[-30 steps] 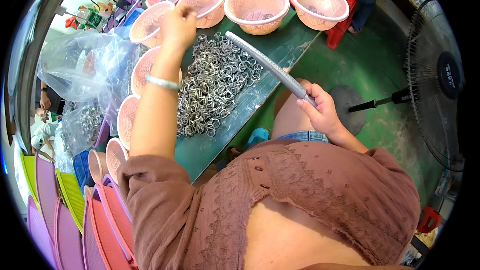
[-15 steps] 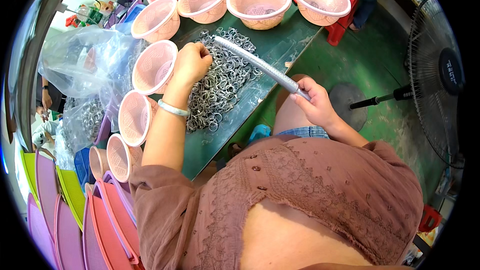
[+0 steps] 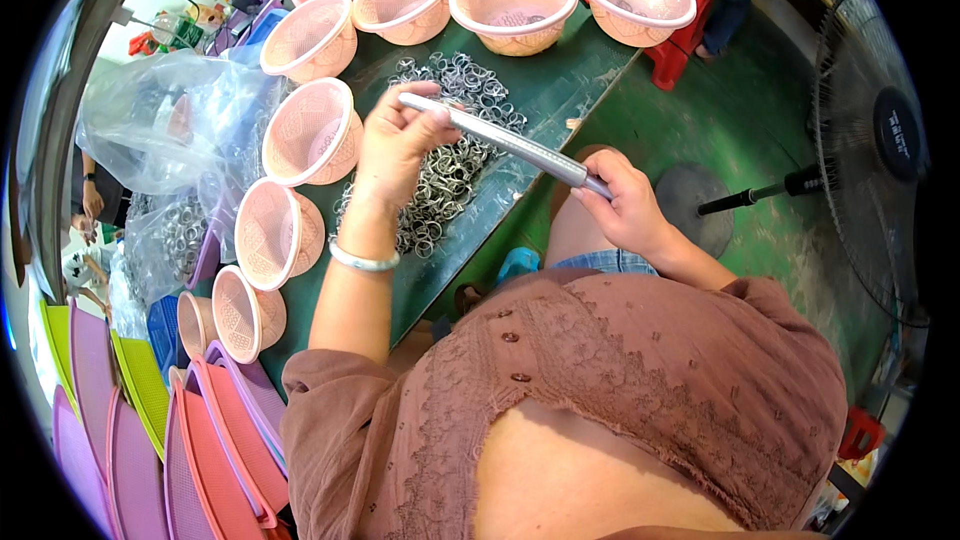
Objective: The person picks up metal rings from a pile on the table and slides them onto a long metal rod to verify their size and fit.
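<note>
Change: L hand (image 3: 394, 148) was over loose silver metal rings (image 3: 437, 192) half a sec ago; now at tip of tapered silver metal rod (image 3: 512, 144), so work's prob. shifted to rod.
L grip: fingers curled at tip; can't tell if pinching a ring.
R hand (image 3: 631, 204): closed round rod's grip end.
Rod: slants above green worktop (image 3: 566, 83).
In way: round peach plastic bowls (image 3: 304, 130) hem rings, L & far sides.
Fan: black (image 3: 897, 137), well off R.

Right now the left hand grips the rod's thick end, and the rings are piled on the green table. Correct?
Wrong hand: in the head view, the right hand grips the thick end of the rod; the left hand is at its thin tip. The rings are piled on the green table.
</note>
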